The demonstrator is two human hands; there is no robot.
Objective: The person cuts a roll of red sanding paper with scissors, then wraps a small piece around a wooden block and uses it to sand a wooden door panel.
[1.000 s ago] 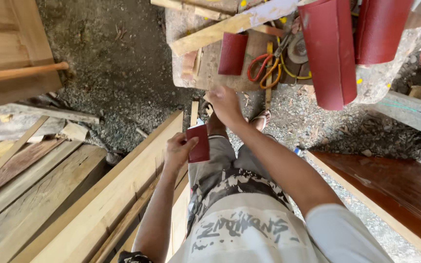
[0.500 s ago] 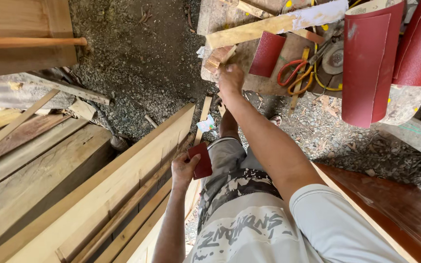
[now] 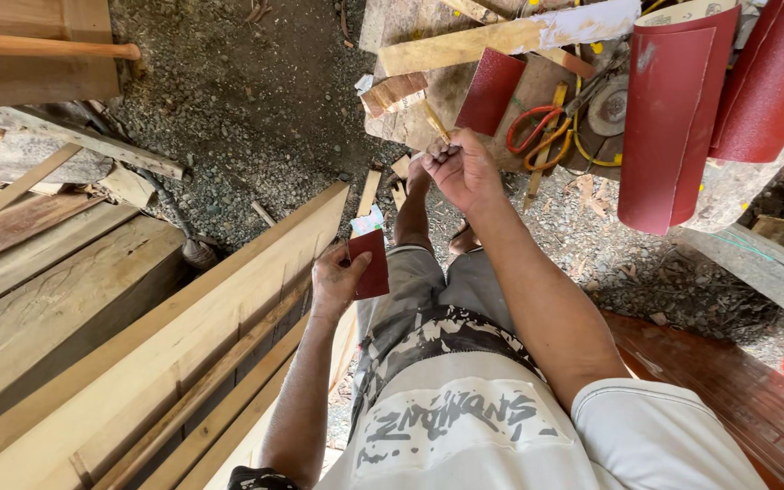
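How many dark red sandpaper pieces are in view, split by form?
Hanging rolls or sheets: 2, the nearer roll and the far roll.
Flat piece on the bench: 1.
Small piece held in the left hand: 1.
Total: 4.
The right hand holds a thin wooden stick, not sandpaper.

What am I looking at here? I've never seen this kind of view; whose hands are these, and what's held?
There is no machine. The one picture comes from a camera on a person's head, looking down their shirt and shorts to the gravel. The left hand holds a small dark red sandpaper piece beside long planks. The right hand reaches forward and pinches a thin wooden stick. Ahead, a bench carries a red sheet, wood scraps and red-handled scissors. Big red sandpaper rolls hang on the right.
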